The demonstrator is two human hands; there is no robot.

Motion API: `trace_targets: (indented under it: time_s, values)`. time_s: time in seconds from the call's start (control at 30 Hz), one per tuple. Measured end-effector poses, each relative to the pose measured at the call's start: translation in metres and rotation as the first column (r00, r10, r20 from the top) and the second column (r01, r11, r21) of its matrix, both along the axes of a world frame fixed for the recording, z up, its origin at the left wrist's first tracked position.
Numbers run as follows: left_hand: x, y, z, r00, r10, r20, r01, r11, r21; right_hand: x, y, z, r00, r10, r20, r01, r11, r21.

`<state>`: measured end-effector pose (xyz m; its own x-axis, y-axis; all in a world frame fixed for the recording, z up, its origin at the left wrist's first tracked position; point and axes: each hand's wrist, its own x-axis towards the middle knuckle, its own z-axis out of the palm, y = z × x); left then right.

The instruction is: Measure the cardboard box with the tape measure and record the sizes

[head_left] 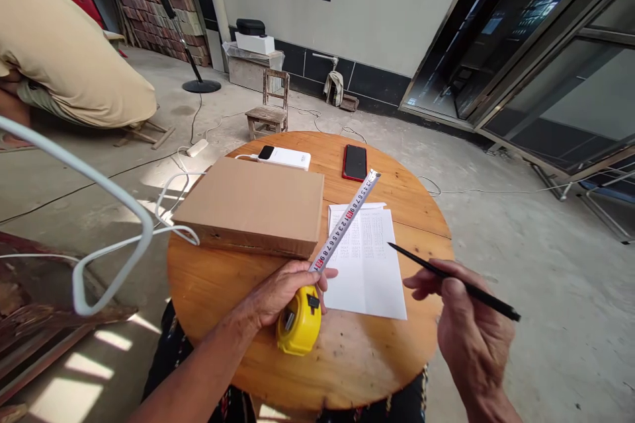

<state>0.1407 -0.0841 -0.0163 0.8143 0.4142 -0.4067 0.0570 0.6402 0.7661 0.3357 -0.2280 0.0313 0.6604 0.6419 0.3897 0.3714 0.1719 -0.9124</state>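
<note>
My left hand (280,291) grips a yellow tape measure (299,324) near the front of the round wooden table (238,297). Its steel blade (347,219) is pulled out and runs up and to the right, past the end of a flat brown cardboard box (253,205). My right hand (464,317) pinches a thin black pen (451,279) with its tip over the right edge of a white sheet of paper (367,261) covered in faint printed rows.
A white power bank (288,157) with a cable and a red-cased phone (354,162) lie at the table's far side. A small wooden stool (269,112) stands behind. A person in beige (64,53) bends at left. White cables trail over the concrete floor.
</note>
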Motion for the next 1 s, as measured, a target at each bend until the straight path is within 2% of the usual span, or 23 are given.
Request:
trace_targets:
  time_s: [0.13, 0.33, 0.6, 1.0]
  values:
    - [0.000, 0.000, 0.000, 1.000, -0.019, 0.004, 0.019, 1.000, 0.016, -0.001, 0.010, -0.005, 0.999, -0.015, 0.028, 0.017, 0.997, -0.073]
    - [0.001, 0.000, 0.003, 0.999, -0.037, 0.001, 0.037, 0.999, 0.040, -0.005, 0.030, -0.021, 0.977, 0.174, -0.121, -0.196, 0.960, -0.200]
    - [0.000, 0.000, 0.002, 0.999, -0.042, 0.006, 0.042, 0.995, 0.093, -0.015, 0.051, -0.043, 0.958, 0.261, -0.120, -0.286, 0.900, -0.330]
    - [0.000, 0.001, 0.001, 0.998, -0.047, -0.028, 0.049, 0.996, 0.075, -0.013, 0.061, -0.062, 0.959, 0.282, -0.027, -0.267, 0.872, -0.410]
